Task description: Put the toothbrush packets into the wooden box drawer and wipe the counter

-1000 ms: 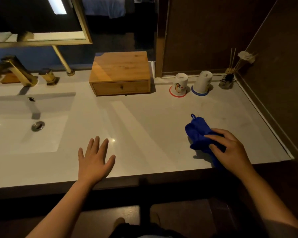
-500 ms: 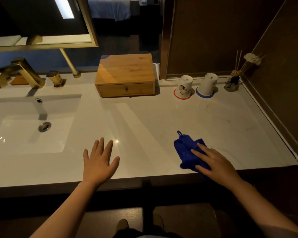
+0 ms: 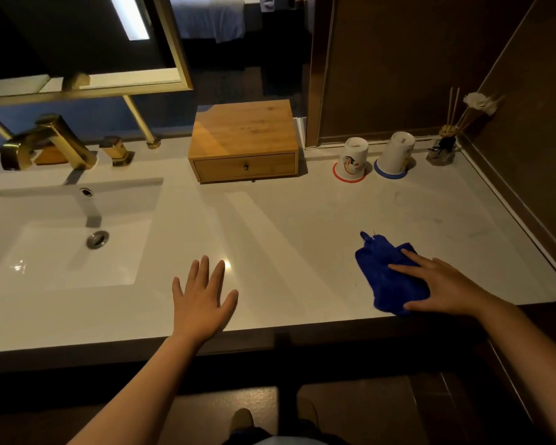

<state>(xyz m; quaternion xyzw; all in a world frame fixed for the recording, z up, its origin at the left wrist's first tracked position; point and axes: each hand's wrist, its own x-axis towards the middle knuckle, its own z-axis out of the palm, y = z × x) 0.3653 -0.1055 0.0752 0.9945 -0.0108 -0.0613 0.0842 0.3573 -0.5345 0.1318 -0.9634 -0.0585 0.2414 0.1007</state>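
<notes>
A wooden box (image 3: pixel 243 133) stands at the back of the white counter (image 3: pixel 296 220), its drawer (image 3: pixel 244 167) closed. No toothbrush packets show. A blue cloth (image 3: pixel 384 268) lies on the counter near the front edge at the right. My right hand (image 3: pixel 437 284) presses flat on the cloth with the fingers spread over it. My left hand (image 3: pixel 203 295) rests flat on the bare counter near the front edge, fingers apart, holding nothing.
A sink (image 3: pixel 65 245) with a gold faucet (image 3: pixel 45 144) takes the left side. Two upturned white cups (image 3: pixel 352 160) (image 3: pixel 397 152) sit on round coasters at the back right, beside a reed diffuser (image 3: pixel 443 149). A dark wall borders the right.
My right hand slid the blue cloth along the counter's front, leftward and nearer the edge, then a little back to the right. My left hand stayed flat in place.
</notes>
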